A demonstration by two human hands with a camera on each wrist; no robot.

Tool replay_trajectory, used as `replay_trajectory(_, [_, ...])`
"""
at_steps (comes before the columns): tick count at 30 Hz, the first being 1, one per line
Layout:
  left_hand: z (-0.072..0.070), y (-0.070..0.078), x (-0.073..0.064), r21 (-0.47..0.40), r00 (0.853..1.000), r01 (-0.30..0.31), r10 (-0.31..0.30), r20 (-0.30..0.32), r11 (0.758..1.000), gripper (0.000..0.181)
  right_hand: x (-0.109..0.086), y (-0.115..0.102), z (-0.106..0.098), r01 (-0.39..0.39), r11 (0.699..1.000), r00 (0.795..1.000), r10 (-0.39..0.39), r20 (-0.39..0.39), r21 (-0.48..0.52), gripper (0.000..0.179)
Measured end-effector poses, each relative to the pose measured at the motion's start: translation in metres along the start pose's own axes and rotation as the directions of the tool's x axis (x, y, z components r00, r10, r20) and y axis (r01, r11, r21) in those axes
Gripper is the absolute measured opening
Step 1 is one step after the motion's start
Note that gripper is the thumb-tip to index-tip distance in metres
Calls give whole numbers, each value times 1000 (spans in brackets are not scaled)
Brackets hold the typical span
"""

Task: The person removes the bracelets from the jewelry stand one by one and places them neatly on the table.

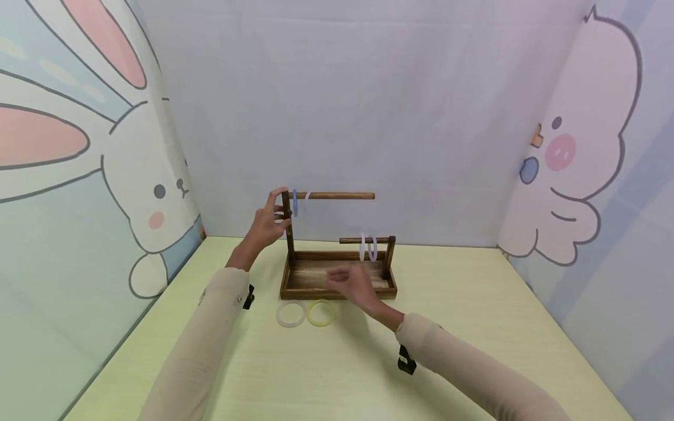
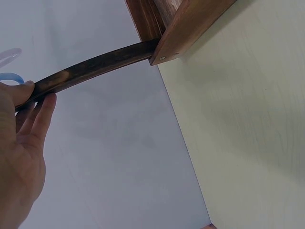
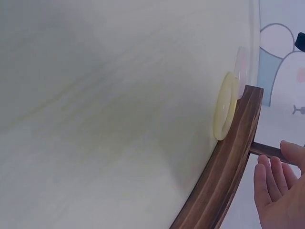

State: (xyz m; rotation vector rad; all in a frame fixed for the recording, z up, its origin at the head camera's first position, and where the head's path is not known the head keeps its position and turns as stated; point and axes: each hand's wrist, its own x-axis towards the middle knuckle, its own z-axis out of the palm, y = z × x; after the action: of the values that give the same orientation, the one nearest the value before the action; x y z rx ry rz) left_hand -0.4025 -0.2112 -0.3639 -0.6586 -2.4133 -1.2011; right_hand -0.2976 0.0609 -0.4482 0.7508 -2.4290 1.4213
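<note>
My left hand (image 1: 267, 225) grips the tall dark post (image 2: 90, 70) of a wooden bangle stand near its top, thumb on one side and fingers on the other. On the stand's upper bar (image 1: 342, 196) hang a blue bangle (image 1: 295, 203) and a pale one (image 1: 308, 196) close to that post. A white bangle (image 1: 362, 247) and a lavender bangle (image 1: 373, 248) hang from the short lower bar (image 1: 348, 240). My right hand (image 1: 355, 285), slightly blurred, hovers over the stand's tray (image 1: 337, 294) with extended fingers, holding nothing.
In front of the tray, a whitish bangle (image 1: 291, 325) and a yellow bangle (image 1: 321, 325) lie side by side on the pale table (image 1: 295, 374). Behind is a plain light wall (image 1: 337, 105); side walls carry a cartoon rabbit (image 1: 137, 175) and another white cartoon animal (image 1: 584, 111).
</note>
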Motion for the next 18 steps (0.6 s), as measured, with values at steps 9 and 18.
replay_trajectory(9, [0,1,-1,-12,1000,16,-16,3,1000,86,15,-10,-2,18,1000,999,-18,-30,-3,24])
replay_trajectory(18, [1,0,0,-2,1000,-3,3,-6,1000,86,36,-14,1,20,1000,994,-21,-110,-7,29])
